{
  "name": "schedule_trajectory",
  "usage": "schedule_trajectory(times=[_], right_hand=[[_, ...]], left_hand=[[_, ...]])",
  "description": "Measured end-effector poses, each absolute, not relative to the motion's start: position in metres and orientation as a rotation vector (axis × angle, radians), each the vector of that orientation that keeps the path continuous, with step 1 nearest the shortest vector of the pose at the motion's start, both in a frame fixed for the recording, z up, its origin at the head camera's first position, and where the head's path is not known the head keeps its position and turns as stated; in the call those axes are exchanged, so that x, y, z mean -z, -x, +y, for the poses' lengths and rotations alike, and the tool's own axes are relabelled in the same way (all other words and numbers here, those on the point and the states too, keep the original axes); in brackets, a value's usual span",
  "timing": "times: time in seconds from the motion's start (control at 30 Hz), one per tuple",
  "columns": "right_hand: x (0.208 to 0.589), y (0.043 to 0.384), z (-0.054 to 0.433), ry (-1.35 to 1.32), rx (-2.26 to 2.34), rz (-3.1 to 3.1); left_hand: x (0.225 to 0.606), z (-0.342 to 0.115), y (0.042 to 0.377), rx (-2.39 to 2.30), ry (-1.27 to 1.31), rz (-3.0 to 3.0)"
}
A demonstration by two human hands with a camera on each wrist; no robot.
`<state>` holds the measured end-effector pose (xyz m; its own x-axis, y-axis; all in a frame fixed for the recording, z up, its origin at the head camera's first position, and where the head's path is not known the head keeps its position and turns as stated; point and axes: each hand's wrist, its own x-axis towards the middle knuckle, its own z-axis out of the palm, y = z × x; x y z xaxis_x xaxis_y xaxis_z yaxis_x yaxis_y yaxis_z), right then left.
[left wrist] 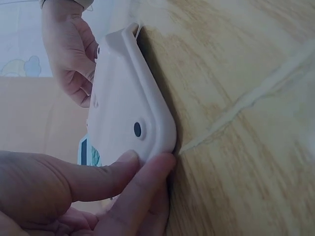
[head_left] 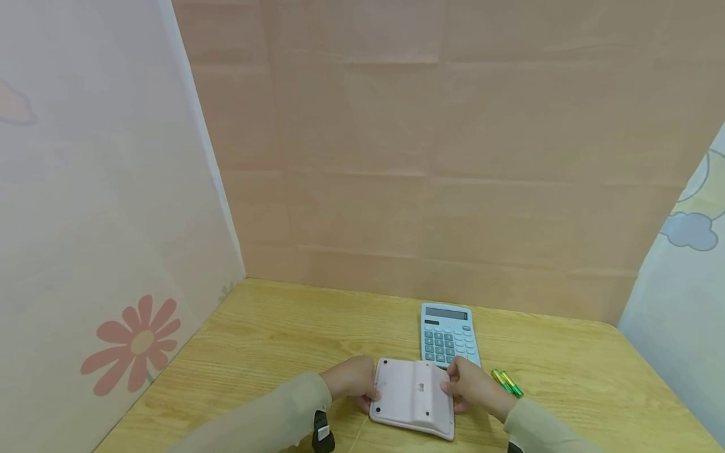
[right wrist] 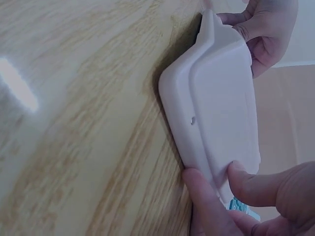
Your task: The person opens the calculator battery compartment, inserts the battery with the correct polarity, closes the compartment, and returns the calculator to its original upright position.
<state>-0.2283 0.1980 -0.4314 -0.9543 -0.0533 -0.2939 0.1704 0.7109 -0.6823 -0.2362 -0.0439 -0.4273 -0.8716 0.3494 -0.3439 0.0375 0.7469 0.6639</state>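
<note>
A pale pink calculator (head_left: pixel 402 396) lies back side up on the table, with dark round spots near its corners and a raised ridge along its back. At its left edge my left hand (head_left: pixel 354 379) pinches it between thumb and fingers; in the left wrist view the thumb rests beside a dark round foot (left wrist: pixel 137 129). My right hand (head_left: pixel 472 387) grips the opposite edge, its thumb on the back and its fingers at the side in the right wrist view. The face of this calculator is hidden.
Just beyond stands a light blue calculator (head_left: pixel 447 333), keys up, close to the pink one's far edge. Two green and gold batteries (head_left: pixel 506 382) lie right of my right hand. The wooden table (head_left: pixel 306 314) ends at a brown back wall (head_left: pixel 425 189).
</note>
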Motion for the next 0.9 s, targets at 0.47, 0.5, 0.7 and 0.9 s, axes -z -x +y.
schedule_trajectory(times=[0.47, 0.5, 0.7, 0.9], right_hand=[[0.432, 0.229, 0.200, -0.121, 1.115, 2.602], [0.433, 0.229, 0.200, -0.126, 1.118, 2.600], [0.433, 0.229, 0.199, -0.119, 1.124, 2.599], [0.430, 0.229, 0.199, -0.114, 1.115, 2.586]], left_hand=[[0.423, -0.041, 0.240, -0.938, -0.300, 2.449], [0.423, -0.041, 0.241, -0.922, -0.303, 2.459], [0.426, -0.039, 0.244, -0.889, -0.319, 2.483], [0.427, -0.040, 0.246, -0.909, -0.294, 2.465]])
